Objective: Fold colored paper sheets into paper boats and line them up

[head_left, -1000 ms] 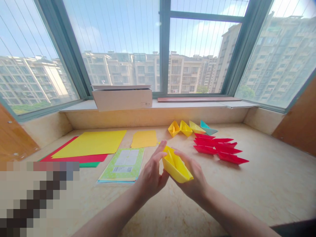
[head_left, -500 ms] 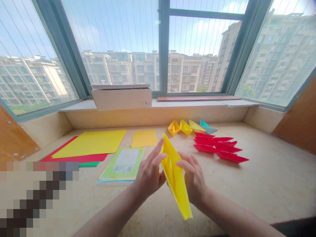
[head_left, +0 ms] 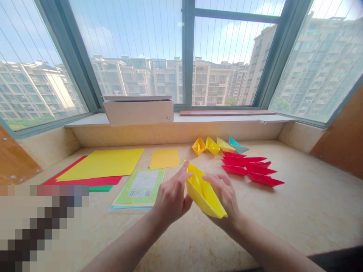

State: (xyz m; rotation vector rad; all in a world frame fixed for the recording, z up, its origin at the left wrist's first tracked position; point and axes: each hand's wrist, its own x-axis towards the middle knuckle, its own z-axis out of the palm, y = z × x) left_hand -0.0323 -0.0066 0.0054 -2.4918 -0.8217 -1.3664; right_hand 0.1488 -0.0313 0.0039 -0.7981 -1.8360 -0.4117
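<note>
A yellow paper boat (head_left: 204,193) is held above the marble counter (head_left: 306,211) between both hands. My left hand (head_left: 170,198) pinches its left end with the forefinger stretched along the upper edge. My right hand (head_left: 225,198) cups the boat from the right and underneath, fingers curled on its side. The boat lies tilted, its near tip pointing down and to the right.
Finished paper boats sit behind: three yellow ones (head_left: 210,146), a teal one (head_left: 237,146) and several red ones (head_left: 249,169). To the left lie yellow sheets (head_left: 103,163), a small yellow sheet (head_left: 165,158), a red sheet (head_left: 85,181) and a green paper pack (head_left: 140,185). A cardboard box (head_left: 138,110) rests on the sill.
Half a second ago the boat stood stretched long and steep between the hands; now it is turned flatter and shorter, cupped in my right hand, much as one second ago.
</note>
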